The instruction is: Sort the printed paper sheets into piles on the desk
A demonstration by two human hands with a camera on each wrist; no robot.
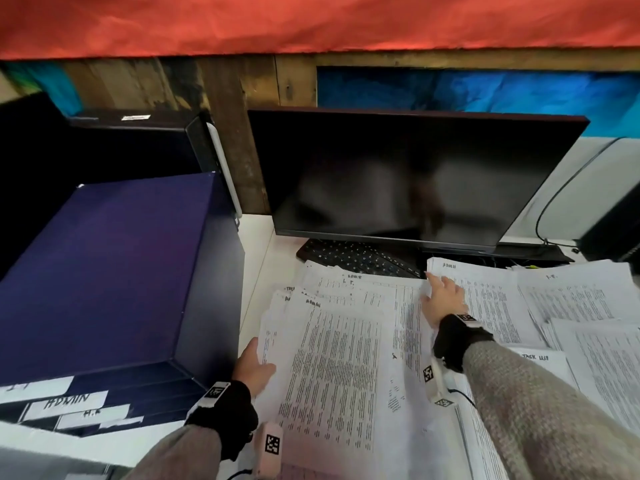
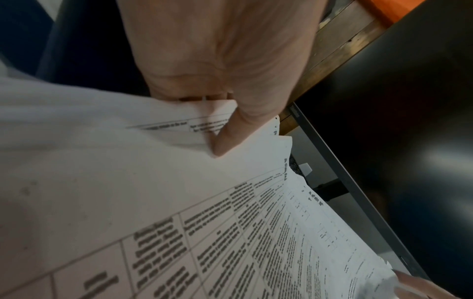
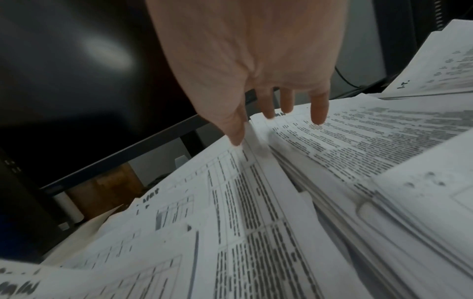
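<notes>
Nearest, the left hand [image 1: 254, 367] pinches the left edge of a printed sheaf [image 1: 332, 372], fingers hidden beneath. Right hand [image 1: 445, 296], fingers straight, touches the far pile [image 1: 485, 299] on the desk [image 1: 256, 244]; print blurs unreadable.

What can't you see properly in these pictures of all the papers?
- Printed text on the paper sheets: blurred and too small in every view.
- Left hand fingers: head view, hidden under the sheets' edge.
- Keyboard: head view, partly covered by papers and the monitor.
- Labels on the blue box: head view, only ADMIN reads clearly.
</notes>
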